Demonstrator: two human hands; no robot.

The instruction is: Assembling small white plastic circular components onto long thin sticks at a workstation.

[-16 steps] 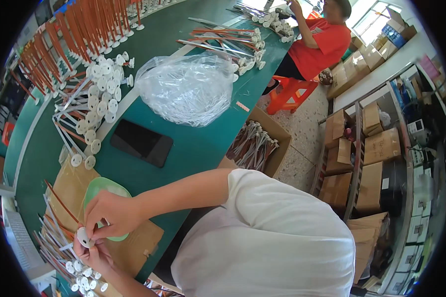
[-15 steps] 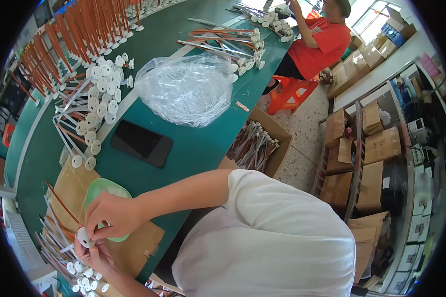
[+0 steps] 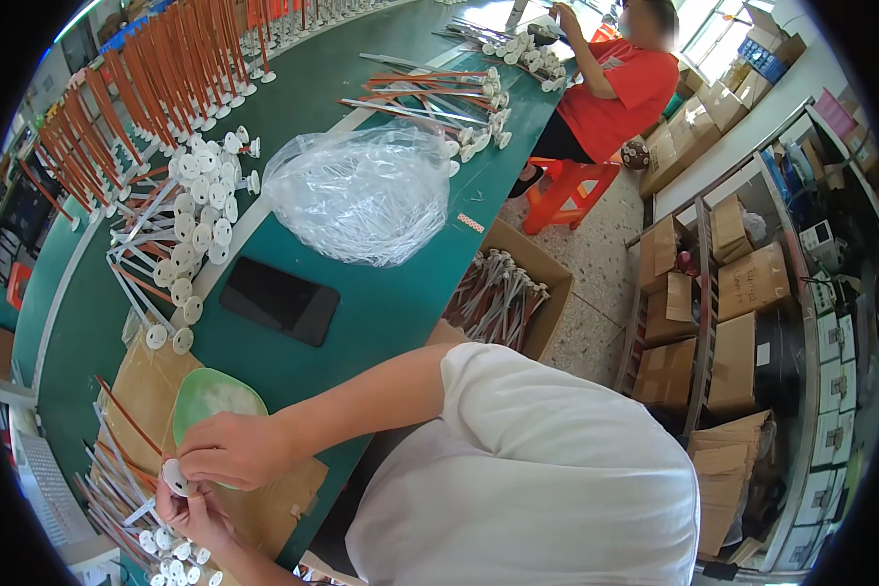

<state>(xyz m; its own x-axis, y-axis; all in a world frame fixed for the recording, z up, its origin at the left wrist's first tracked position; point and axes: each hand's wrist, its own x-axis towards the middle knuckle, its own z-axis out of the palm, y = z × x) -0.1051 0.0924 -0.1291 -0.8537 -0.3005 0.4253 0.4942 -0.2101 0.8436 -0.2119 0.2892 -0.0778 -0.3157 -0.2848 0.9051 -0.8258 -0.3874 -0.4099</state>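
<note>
At the lower left, my left hand (image 3: 201,518) is closed around a round white disc (image 3: 177,478) with small holes. A thin reddish-brown strip (image 3: 127,414) rises from it toward the upper left. My right hand (image 3: 232,451) is pinched together at the disc's right edge; whatever its fingertips hold is hidden. Partly behind that hand is a light green bowl (image 3: 227,391) with pale contents, standing on brown cardboard (image 3: 151,373). Below my left hand lie several grey and brown strips with white discs (image 3: 174,557).
A black phone (image 3: 279,300) and a clear bag of thin white pieces (image 3: 366,195) lie on the green table (image 3: 381,313). Disc-ended strips (image 3: 200,195) are heaped beyond; others stand upright (image 3: 156,73). A carton of strips (image 3: 547,322) is right of the table. A person in red (image 3: 630,88) sits farther off.
My right hand's fingers have closed in against the disc, and its knuckles have turned flatter over it. The disc is still in my left hand. The whole view has shifted slightly.
</note>
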